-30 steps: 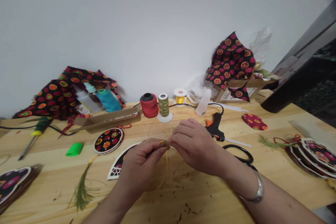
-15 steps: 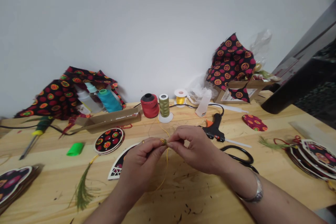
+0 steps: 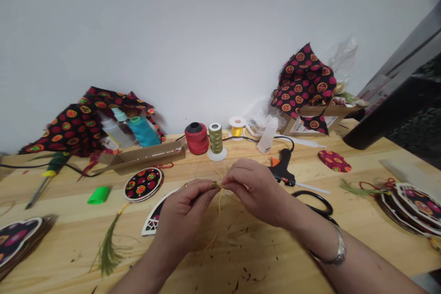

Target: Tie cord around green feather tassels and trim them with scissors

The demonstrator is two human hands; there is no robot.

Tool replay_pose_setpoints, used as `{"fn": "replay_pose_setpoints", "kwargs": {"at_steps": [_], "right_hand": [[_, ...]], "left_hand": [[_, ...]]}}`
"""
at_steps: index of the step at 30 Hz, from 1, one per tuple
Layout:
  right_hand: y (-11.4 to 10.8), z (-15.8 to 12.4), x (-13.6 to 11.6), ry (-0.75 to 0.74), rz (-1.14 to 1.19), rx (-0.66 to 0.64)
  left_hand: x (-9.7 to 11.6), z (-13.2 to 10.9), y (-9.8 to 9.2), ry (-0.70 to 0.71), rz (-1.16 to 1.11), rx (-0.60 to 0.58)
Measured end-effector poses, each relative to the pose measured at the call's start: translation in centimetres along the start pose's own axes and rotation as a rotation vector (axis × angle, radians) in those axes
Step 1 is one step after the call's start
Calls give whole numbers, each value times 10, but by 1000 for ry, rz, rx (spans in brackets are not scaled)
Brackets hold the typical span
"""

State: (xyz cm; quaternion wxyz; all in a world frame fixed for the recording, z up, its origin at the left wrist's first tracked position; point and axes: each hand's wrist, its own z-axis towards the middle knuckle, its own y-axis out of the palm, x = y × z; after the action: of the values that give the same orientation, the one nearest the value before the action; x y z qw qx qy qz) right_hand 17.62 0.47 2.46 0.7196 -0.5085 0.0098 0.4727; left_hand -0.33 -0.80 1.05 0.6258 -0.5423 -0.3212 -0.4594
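Pinching a small olive-and-yellow knot [image 3: 214, 185] between thumb and forefinger, the left hand [image 3: 188, 206] has a closed grip just above the middle of the table [image 3: 248, 257]. The right hand [image 3: 257, 193] meets it there, thumb and fingertips pressed together on yellow cord [image 3: 219, 204] right beside the knot; the finer detail is too small to make out. The cord hangs in a loop below the fingers and also runs up toward the table's back edge. Partly under the left hand lies a fan-shaped piece [image 3: 150, 223]. Beyond it, away from the hands, are a round patterned piece [image 3: 143, 184] with a green tassel [image 3: 110, 248] and a bright green cap [image 3: 98, 195]. Black-handled scissors [image 3: 315, 200] lie partly behind the right forearm, with a glue gun [image 3: 285, 167] nearer the back edge. Along that edge stand red [image 3: 196, 140], olive [image 3: 216, 140] and yellow spools [image 3: 237, 130], then a translucent bottle [image 3: 267, 138]. Toward the right edge sits a stack of patterned pieces [image 3: 418, 204].
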Motion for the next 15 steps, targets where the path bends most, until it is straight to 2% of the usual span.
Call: {"fn": "replay_pose_setpoints", "kwargs": {"at_steps": [9,12,15], "right_hand": [[-1,2,-3,-160,-266,10],[0,1,-3,-159,-241,34],[5,0,-2,-97,-111,79]], "left_hand": [[-1,-3,3,147,106,38],[-1,-4,3,164,122,42],[-2,-3,3,185,130,39]]}}
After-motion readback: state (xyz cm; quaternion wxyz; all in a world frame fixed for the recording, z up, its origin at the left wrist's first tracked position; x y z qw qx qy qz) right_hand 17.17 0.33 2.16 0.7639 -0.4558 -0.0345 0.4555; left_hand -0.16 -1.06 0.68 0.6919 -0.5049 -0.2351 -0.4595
